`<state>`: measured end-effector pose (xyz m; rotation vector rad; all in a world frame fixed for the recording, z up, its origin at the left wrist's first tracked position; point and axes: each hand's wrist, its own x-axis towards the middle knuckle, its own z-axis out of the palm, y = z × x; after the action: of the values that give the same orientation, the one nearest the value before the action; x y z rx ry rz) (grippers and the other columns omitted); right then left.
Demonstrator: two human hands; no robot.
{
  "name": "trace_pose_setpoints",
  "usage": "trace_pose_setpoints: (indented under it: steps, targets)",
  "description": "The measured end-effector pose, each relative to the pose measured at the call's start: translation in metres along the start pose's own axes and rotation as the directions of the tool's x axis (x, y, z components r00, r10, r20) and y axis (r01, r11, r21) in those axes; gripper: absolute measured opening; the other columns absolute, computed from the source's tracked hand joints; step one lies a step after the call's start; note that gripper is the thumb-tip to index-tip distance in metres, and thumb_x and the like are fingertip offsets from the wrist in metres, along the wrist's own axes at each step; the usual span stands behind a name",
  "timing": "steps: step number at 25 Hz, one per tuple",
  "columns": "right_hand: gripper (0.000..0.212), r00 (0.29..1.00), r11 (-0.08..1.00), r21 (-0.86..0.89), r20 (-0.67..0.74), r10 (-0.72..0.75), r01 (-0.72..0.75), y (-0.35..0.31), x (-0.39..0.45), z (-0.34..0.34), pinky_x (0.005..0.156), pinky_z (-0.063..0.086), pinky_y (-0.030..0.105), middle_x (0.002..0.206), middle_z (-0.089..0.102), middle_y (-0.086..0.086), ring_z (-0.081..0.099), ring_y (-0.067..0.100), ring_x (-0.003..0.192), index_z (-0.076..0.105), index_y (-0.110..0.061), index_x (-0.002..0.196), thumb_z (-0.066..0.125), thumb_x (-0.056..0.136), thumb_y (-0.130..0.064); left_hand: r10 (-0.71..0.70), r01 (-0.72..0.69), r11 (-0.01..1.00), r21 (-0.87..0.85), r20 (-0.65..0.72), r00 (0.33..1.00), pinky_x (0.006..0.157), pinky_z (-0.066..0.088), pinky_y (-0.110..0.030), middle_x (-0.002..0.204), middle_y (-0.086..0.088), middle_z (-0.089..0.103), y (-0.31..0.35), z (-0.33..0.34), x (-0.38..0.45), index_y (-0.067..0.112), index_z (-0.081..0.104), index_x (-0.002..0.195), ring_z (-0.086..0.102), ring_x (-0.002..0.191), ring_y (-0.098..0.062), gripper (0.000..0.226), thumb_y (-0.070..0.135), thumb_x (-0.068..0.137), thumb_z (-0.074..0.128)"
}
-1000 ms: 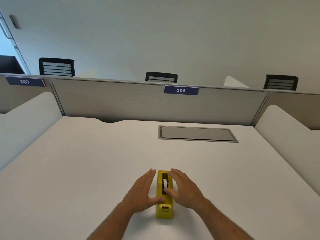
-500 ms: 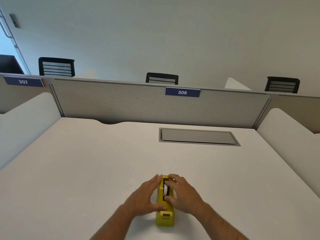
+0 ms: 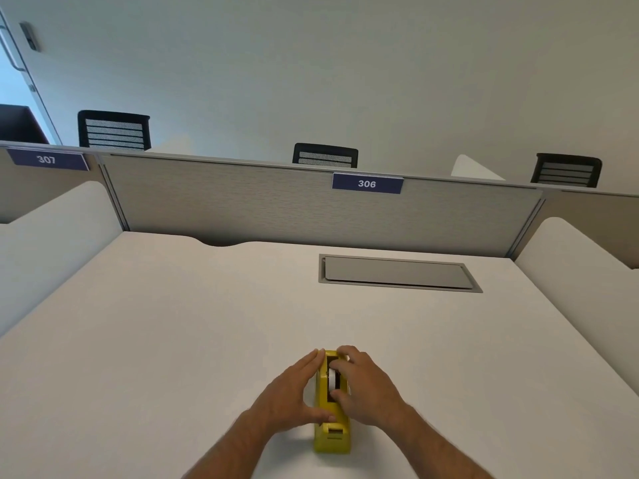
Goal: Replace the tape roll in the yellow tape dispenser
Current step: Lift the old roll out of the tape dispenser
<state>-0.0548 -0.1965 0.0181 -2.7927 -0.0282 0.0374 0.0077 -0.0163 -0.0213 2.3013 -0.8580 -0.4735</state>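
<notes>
The yellow tape dispenser (image 3: pixel 332 439) stands on the white desk (image 3: pixel 173 340) near its front edge, cutter end toward me. A white tape roll (image 3: pixel 332 377) sits in its slot. My left hand (image 3: pixel 288 395) presses flat against the dispenser's left side, thumb across the body. My right hand (image 3: pixel 363 388) is on the right side, with its fingers and thumb curled into the slot around the tape roll.
A grey cable hatch (image 3: pixel 397 273) is set into the desk behind the dispenser. A grey partition (image 3: pixel 276 205) labelled 306 closes the back, and white side dividers (image 3: pixel 581 267) flank the desk. Black chair backs show beyond the partition.
Both hands have closed in on the dispenser from hovering beside it. The right fingers went from the top edge into the slot and onto the roll.
</notes>
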Motion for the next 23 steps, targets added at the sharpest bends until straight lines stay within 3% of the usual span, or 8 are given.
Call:
trace_pose_setpoints:
  steps: [9, 16, 23]
  targets:
    - [0.049, 0.998, 0.999, -0.037, -0.048, 0.037, -0.039, -0.0059, 0.0065, 0.0033, 0.087, 0.052, 0.028, 0.14, 0.045, -0.011, 0.049, 0.015, 0.12, 0.053, -0.029, 0.13, 0.067, 0.084, -0.036, -0.01, 0.009, 1.0, -0.02, -0.022, 1.0, 0.117, 0.023, -0.023, 0.162, 0.018, 0.012, 0.0027, -0.0003, -0.0021, 0.036, 0.009, 0.154, 0.017, 0.147, -0.002, 0.122, 0.08, 0.057, 0.069]
    - [0.047, 0.996, 0.999, -0.014, -0.081, -0.033, 0.032, -0.0034, 0.0014, -0.0009, 0.08, 0.046, 0.021, 0.132, 0.049, -0.01, 0.047, 0.013, 0.118, 0.049, -0.025, 0.129, 0.064, 0.086, -0.037, -0.021, 0.021, 1.0, -0.009, -0.02, 1.0, 0.116, 0.023, -0.024, 0.162, 0.018, 0.012, 0.005, -0.0007, -0.0032, 0.037, 0.009, 0.153, 0.016, 0.148, -0.003, 0.121, 0.079, 0.058, 0.07]
    - [0.049, 0.99, 0.996, 0.042, -0.121, -0.07, 0.075, -0.0009, -0.0032, -0.0027, 0.097, 0.047, 0.023, 0.131, 0.057, -0.008, 0.049, 0.013, 0.117, 0.047, -0.026, 0.137, 0.063, 0.091, -0.03, -0.03, 0.03, 0.999, -0.028, -0.011, 0.999, 0.119, 0.026, -0.031, 0.163, 0.015, 0.011, 0.0101, -0.0018, -0.0037, 0.035, 0.009, 0.154, 0.016, 0.149, -0.008, 0.118, 0.07, 0.063, 0.075]
